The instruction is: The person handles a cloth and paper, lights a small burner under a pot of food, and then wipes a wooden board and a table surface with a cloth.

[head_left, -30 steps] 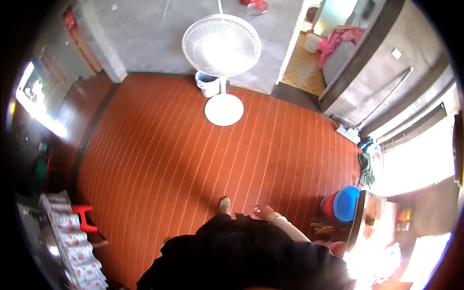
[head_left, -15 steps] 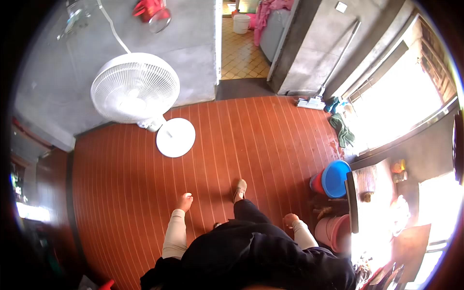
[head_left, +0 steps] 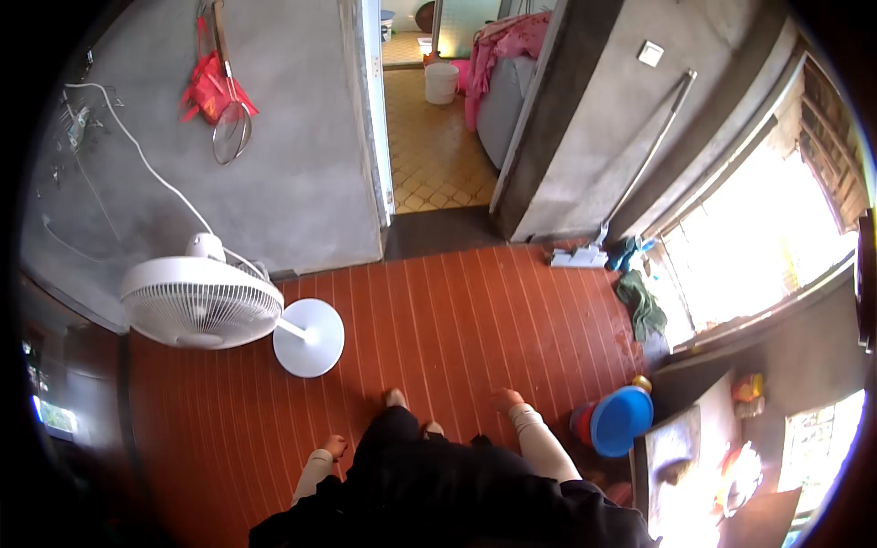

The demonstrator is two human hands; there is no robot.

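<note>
While both hands hang low at the person's sides, well clear of the furniture, the closest things stand on opposite sides. The left hand [head_left: 335, 446] is the nearer one to the white fan [head_left: 203, 306], whose round base [head_left: 311, 340] rests on the red floor [head_left: 457, 310], far of that hand and slightly left. The fan's pole slants left from base to head in this wide view, so its long axis points across the room rather than toward the person.

The right hand [head_left: 507, 399] is nearer to the bucket [head_left: 618, 423], blue inside and red on its side, which lies to the right and a little nearer, its round mouth in view beside the desk [head_left: 674, 443]. A gap of floor separates hand and bucket.

Fingers on both hands look loosely curled, though how far cannot be told at this size. Nothing shows in either, and neither touches the fan or bucket.
</note>
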